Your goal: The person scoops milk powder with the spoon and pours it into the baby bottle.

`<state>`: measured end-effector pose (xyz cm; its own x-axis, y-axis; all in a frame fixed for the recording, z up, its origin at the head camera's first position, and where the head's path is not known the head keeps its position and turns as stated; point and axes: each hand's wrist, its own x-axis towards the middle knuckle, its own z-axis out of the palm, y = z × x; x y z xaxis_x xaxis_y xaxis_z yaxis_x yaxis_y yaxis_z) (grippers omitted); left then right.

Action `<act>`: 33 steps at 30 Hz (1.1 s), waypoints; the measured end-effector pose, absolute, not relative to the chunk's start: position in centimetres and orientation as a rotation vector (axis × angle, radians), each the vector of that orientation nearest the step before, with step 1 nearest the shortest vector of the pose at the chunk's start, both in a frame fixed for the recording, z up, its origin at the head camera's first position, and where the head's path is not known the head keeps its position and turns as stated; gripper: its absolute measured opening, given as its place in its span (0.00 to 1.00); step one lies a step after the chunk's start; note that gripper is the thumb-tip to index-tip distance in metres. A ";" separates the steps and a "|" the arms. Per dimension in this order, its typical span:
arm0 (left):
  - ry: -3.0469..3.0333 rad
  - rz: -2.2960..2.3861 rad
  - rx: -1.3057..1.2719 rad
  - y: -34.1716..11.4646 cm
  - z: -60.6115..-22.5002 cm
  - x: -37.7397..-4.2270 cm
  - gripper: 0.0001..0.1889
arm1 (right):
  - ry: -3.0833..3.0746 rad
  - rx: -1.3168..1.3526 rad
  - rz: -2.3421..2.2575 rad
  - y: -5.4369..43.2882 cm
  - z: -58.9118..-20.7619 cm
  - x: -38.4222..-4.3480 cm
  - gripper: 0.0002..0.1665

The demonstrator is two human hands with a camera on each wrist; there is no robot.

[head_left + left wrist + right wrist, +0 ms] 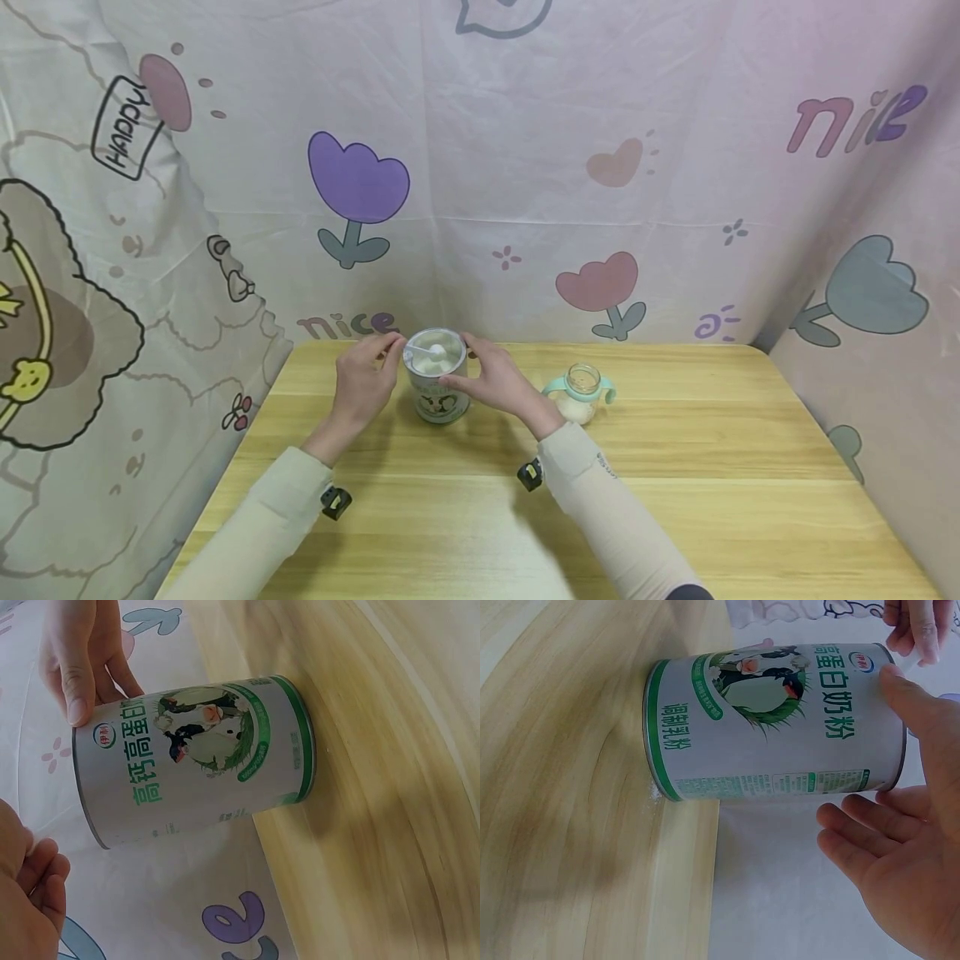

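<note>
A white and green milk powder can (439,400) stands upright and open-topped at the back of the table, with a cow printed on its side. Pale powder (431,365) shows inside it. My right hand (498,379) grips the can near its rim, thumb on the front and fingers round the far side. At the opposite side of the rim, my left hand (366,379) pinches the end of a white scoop (420,350), whose bowl lies over the powder within the can. In the left wrist view, the can (195,757) hides the scoop.
A glass baby bottle (581,392) with a mint two-handled collar stands uncapped right of the can, partly behind my right wrist; whitish contents show low in it. A little spilled powder (655,790) lies by the can's base. A printed cloth (495,208) hangs behind the table (720,433).
</note>
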<state>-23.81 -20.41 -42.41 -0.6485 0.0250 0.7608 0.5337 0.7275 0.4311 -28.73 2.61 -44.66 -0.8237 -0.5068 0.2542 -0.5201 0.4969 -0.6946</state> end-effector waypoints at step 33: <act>-2.257 -1.745 0.424 -21.4 -40.8 -23.5 0.19 | -2.720 0.938 1.245 2.6 -44.5 -28.7 0.50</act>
